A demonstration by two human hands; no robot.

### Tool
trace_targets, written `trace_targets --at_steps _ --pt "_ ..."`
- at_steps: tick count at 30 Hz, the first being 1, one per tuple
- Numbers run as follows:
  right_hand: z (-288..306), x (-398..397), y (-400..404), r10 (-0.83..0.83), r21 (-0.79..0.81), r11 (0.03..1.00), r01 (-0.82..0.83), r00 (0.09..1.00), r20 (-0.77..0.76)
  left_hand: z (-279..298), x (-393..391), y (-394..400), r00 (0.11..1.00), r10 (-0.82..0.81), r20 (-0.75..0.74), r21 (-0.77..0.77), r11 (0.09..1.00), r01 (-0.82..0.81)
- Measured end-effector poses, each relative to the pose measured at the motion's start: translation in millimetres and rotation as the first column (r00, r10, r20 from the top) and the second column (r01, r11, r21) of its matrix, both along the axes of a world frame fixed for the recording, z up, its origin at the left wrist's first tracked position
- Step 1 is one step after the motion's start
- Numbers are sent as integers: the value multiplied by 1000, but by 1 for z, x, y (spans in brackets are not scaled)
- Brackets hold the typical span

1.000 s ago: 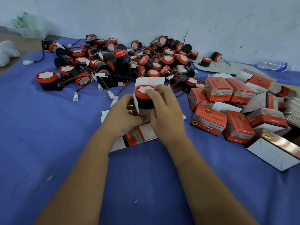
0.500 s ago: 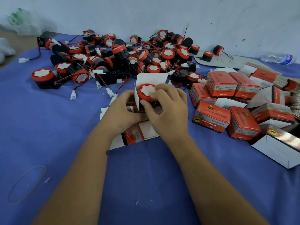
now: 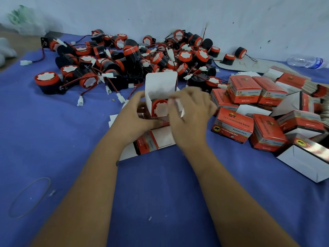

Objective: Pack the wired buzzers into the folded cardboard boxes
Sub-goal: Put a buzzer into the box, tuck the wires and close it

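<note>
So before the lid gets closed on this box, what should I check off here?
1. Buzzer seated inside the open box: ok, red face showing at the mouth.
2. Wire and plug tucked in: cannot tell, hidden.
3. Left hand steadying the box: ok, fingers curled round its side.
4. Right hand on the side flap: cannot tell, blurred.
5. Lid upright, free to fold: ok.
6. Packed boxes clear of the work: ok, lying apart, to the right.

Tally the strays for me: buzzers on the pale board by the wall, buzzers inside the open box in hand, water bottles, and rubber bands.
Buzzers on the pale board: 2
Buzzers in the open box: 1
Water bottles: 1
Rubber bands: 1
Total: 5
</note>
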State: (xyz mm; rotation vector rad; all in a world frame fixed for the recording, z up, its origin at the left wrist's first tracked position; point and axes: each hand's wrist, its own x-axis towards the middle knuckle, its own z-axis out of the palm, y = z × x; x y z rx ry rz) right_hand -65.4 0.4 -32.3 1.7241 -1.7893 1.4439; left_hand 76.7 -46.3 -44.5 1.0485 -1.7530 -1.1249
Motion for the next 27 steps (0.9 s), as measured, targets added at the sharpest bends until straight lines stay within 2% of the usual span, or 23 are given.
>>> trace_targets --at_steps 1,2,4,5,6,7,9,11,13,16,18,23,27 --pt "2 -4 -2 -17 -43 999 25 985 173 1 2 -1 1000 -14 16 14 1000 14" --pt "4 -9 -4 -8 -51 998 29 929 371 1 5 -2 998 -42 37 34 999 40" --pt "11 -21 -6 54 27 994 -107 681 730 3 10 -3 989 -126 76 80 989 120" --pt "12 -28 -7 62 68 976 -206 564 823 4 11 -3 982 -169 85 99 982 160" --pt "12 -35 -8 56 103 952 -287 497 866 5 12 -3 976 -202 85 112 975 192" --pt "13 -40 -8 59 119 931 -345 464 884 6 12 -3 971 -224 83 118 970 213" --pt "15 -42 -9 91 112 909 -401 455 886 6 12 -2 968 -237 85 122 966 226" --pt "15 -35 -9 113 100 925 -366 517 848 6 12 -2 968 -233 95 119 968 221" --pt "13 -26 -8 84 94 967 -235 646 758 6 12 -2 970 -218 107 117 972 206" --pt "11 -17 -4 42 24 998 -66 836 548 4 11 -2 972 -201 122 101 977 189" --pt "10 -18 -2 16 -53 999 4 925 380 3 11 -2 973 -196 119 93 978 186" --pt "8 -18 1 15 -132 991 -9 999 45 2 10 -3 979 -170 111 90 983 160" --pt "8 -17 3 46 -84 994 -65 975 -215 1 9 -3 983 -157 93 81 985 150"
